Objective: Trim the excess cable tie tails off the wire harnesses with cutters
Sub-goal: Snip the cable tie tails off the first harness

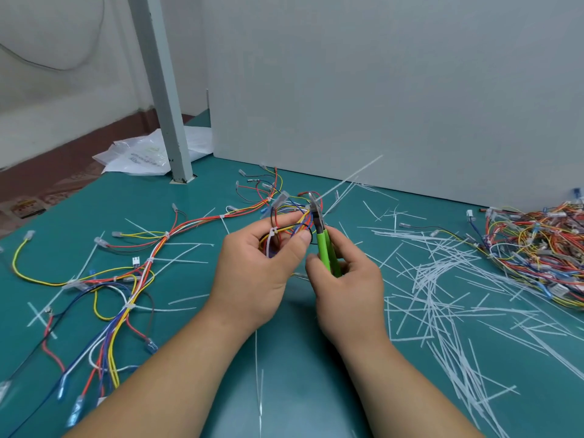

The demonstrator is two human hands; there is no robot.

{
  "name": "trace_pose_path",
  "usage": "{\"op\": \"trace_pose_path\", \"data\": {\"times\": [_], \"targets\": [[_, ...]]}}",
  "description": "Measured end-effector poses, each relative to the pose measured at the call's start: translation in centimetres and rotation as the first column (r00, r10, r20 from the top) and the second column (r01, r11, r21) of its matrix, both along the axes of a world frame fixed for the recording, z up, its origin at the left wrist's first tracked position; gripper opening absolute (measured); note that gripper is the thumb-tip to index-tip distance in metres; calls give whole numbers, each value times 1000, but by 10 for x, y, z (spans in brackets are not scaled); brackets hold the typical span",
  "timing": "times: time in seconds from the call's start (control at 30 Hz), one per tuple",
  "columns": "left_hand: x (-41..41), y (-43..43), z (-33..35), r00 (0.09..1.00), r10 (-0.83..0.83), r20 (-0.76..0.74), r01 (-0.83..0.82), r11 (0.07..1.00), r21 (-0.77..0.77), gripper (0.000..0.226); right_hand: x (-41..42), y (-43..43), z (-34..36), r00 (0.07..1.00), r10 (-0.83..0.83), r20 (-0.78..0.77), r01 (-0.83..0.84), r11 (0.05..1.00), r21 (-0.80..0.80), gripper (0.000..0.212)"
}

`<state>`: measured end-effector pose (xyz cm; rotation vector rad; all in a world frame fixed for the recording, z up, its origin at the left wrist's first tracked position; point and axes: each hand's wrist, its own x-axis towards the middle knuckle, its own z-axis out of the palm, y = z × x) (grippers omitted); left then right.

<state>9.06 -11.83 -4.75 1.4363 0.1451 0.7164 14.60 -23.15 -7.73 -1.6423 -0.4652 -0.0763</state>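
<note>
Head view: left grip holds harness, right grip holds cutters against it.

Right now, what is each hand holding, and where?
Left hand grips the wire harness by its bunched wires; right hand grips the cutters by green handles.

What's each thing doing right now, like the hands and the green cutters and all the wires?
Left hand: grips the wire harness.
Right hand: grips the cutters.
Cutters: nose up, at the held wires.
Wire harness: bunched in hand, rest trailing across table.
Cut tails: scattered loose on table.
Harness pile: heaped, far right.
</note>
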Motion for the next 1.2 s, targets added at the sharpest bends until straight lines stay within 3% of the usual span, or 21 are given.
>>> {"op": "trace_pose_path", "data": {"times": [0.23, 0.57, 0.67, 0.83, 1.1, 1.2], "targets": [[2, -2, -1, 999, 52, -2, -52, 997, 52, 27, -2, -3, 5, 999, 24, -27, -23, 999, 32, 21], [-2, -2, 1, 1000, 17, 26, -19, 996, 90, 36, -4, 0, 1, 999, 14, -45, -12, 999, 36, 31], [-2, -3, 0, 1000, -17, 7, 16, 997, 79, 45, -4, -1, 2, 999, 0, -40, 1, 999, 34, 25], [-1, -6, 0, 998, -69, 11, 68, 996, 51, 39, -1, -1, 2, 998, 11, -62, -9, 999, 33, 11], [-2, -8, -2, 995, -103, 9, 103, 995, 15, 39, -4, 0, 2, 1000, -7, -28, 9, 998, 68, 18], [-1, -9, -1, 995, -104, 10, 103, 994, 32, 36, -3, -1, 2, 999, -12, -40, 14, 998, 64, 10]]}}
